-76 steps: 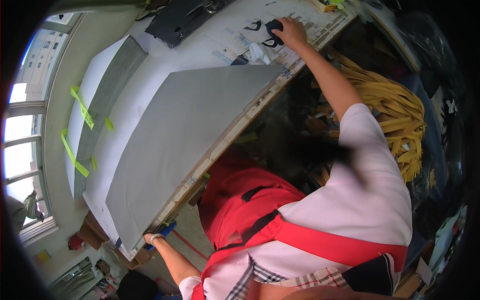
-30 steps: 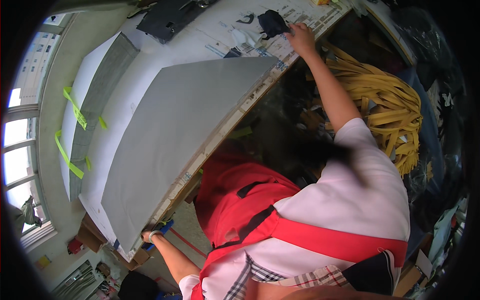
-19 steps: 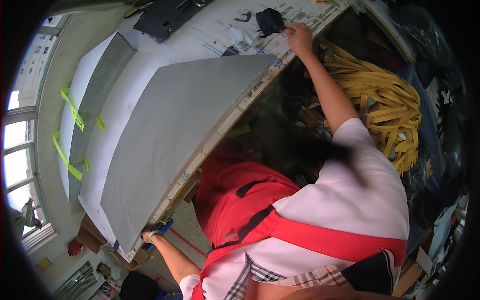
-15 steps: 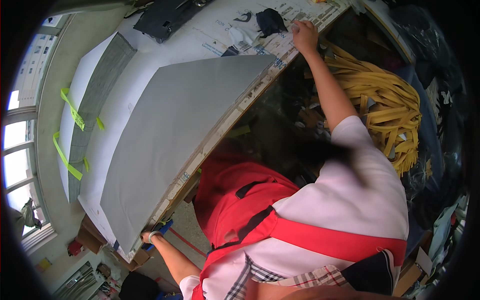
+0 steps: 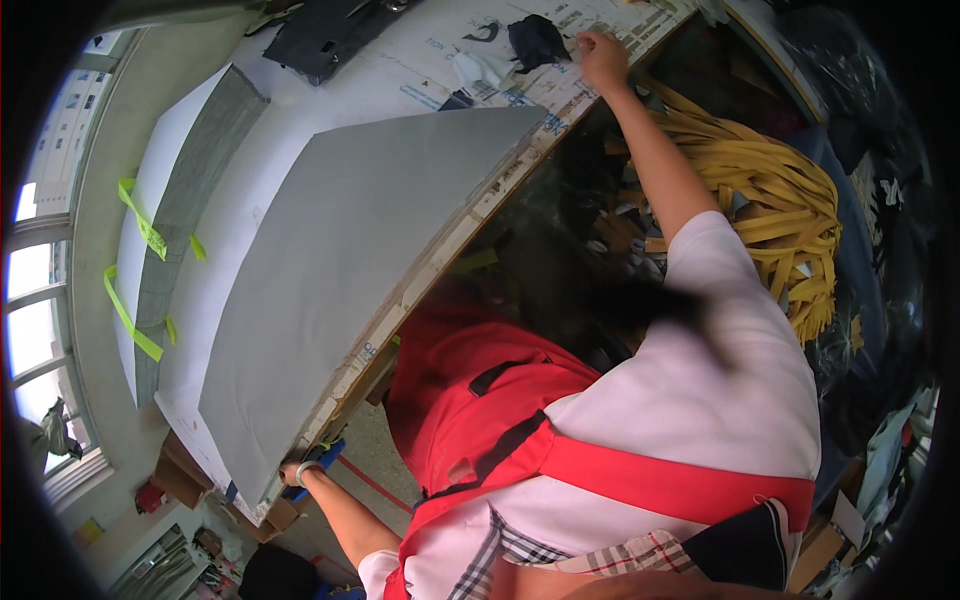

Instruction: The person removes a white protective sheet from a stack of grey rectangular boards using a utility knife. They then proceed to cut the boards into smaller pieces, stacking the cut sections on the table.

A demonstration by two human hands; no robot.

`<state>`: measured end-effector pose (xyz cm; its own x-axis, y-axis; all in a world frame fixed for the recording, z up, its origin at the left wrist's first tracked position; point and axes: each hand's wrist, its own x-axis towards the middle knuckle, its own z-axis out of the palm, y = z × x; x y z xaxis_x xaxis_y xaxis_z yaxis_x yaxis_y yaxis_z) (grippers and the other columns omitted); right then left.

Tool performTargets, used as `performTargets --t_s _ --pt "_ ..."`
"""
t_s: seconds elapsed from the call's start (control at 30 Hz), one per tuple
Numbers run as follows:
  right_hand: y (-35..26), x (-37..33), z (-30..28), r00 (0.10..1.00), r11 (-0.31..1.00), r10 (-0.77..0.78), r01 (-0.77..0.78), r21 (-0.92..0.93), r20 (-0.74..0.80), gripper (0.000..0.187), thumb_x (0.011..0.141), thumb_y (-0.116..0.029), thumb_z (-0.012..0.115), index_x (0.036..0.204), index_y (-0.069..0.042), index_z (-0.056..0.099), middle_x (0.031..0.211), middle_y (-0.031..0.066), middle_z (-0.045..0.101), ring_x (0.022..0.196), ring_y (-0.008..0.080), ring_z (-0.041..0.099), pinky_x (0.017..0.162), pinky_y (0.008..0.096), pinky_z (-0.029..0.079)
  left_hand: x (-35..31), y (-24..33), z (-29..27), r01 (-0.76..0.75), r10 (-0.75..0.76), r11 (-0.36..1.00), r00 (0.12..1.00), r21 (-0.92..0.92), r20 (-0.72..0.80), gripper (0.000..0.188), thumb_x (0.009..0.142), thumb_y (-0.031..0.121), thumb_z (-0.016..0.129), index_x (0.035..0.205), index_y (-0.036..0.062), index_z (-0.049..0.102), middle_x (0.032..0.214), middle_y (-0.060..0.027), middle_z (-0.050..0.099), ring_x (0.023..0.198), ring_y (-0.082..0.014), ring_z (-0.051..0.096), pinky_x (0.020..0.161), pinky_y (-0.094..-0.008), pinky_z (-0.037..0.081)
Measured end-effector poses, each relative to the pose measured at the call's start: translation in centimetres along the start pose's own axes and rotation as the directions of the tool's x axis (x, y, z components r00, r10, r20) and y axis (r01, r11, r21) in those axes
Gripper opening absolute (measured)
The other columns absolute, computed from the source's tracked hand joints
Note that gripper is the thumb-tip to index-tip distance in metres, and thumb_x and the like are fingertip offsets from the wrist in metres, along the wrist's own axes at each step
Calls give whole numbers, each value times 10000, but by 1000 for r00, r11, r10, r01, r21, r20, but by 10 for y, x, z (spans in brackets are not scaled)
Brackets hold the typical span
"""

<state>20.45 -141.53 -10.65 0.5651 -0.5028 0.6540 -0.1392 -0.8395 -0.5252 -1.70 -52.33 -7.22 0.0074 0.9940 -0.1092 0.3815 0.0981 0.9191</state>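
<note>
A large grey sheet [image 5: 340, 230] with a curved far edge lies flat along the near side of the white worktable [image 5: 270, 165]. At the table's far right end, my right hand [image 5: 602, 62] is just above the worn top, with its fingers curled closed; whatever they hold is too small to make out. Beside these fingers lies a crumpled black cloth [image 5: 538, 42], with a white crumpled piece [image 5: 484, 70] left of it. My left hand [image 5: 291, 472] is at the table's near left corner, by the sheet's lower end. Its fingers are mostly hidden against the edge.
A thick stack of grey sheets [image 5: 190, 180], tied with neon yellow strips [image 5: 135, 315], lies on the far left of the table. A black flat piece [image 5: 325, 40] is at the back. Bundled yellow strips [image 5: 770, 190] hang to the right. Cardboard boxes [image 5: 180, 470] stand beyond the left corner.
My right hand has shifted slightly left and upward, closer to the black cloth. My left hand stays at the corner, and the grey sheet looks unmoved on the table.
</note>
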Motion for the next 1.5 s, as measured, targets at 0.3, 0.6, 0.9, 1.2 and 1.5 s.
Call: performTargets --t_s 0.3,0.6,0.9,1.2,1.5 --pt "-18 -1 10 997 981 -82 84 -175 15 101 767 -234 648 752 -146 697 827 79 640 805 320 582 738 440 464 -2 2 -5 1 0 1000 1000 -23 14 397 874 227 528 1160 -48 545 1136 -191 598 900 -344 629 736 -441 568" --pt "30 29 -3 961 994 95 -107 31 260 159 847 -262 607 853 -108 646 783 66 670 726 266 634 650 385 479 -26 11 -5 -43 43 998 999 48 0 380 861 215 542 1138 -46 566 1121 -210 611 909 -353 631 730 -444 559" --pt "48 40 -21 923 973 187 -221 65 335 164 823 -259 632 865 -105 667 779 59 674 730 212 641 659 351 490 -25 9 -4 -13 17 997 999 79 -40 380 845 203 563 1075 -99 583 1095 -183 625 897 -334 638 708 -452 566" --pt "85 59 -44 880 975 205 -220 -14 428 153 791 -248 644 861 -114 666 790 70 672 755 242 640 679 365 490 3 -1 -4 -71 83 981 995 183 -57 380 827 215 608 1068 -79 600 1098 -185 630 909 -329 637 711 -450 548" --pt "89 76 -68 911 976 105 -16 -219 400 303 794 -368 649 978 -128 668 925 102 673 861 251 642 733 377 495 9 -5 5 9 -4 987 999 159 -37 381 767 94 641 1101 -78 578 1109 -199 620 910 -326 634 729 -437 539"
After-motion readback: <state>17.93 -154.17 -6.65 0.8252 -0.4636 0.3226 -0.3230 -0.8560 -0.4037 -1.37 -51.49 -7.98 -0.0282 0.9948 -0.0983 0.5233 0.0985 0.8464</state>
